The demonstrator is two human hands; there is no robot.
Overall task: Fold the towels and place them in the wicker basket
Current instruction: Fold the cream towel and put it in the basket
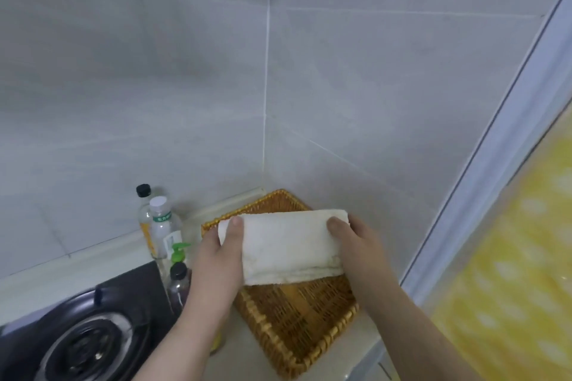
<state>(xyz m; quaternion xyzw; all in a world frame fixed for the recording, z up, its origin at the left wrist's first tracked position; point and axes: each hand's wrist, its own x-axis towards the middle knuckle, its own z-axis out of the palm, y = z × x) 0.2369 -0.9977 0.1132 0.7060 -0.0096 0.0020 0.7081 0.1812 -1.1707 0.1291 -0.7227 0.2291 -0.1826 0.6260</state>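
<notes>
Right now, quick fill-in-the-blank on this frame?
The left hand and right hand grip a folded white ____ by its ends. Below it lies the ____ basket. Left of the basket, the pump bottle has a ____ top.
Missing: towel; wicker; green.

towel (291,244): white terry, folded into a thick oblong, layered edges along its near side
towel pose: long axis roughly level, right end a bit higher
towel place: held over the far half of the wicker basket (297,318)
towel grip: left hand (216,257) on left end, right hand (356,241) on right end, thumbs on top
wicker basket: golden-brown weave, shallow, rectangular, open top
wicker basket pose: lying flat, one corner pointing away, woven floor showing in near half
</notes>
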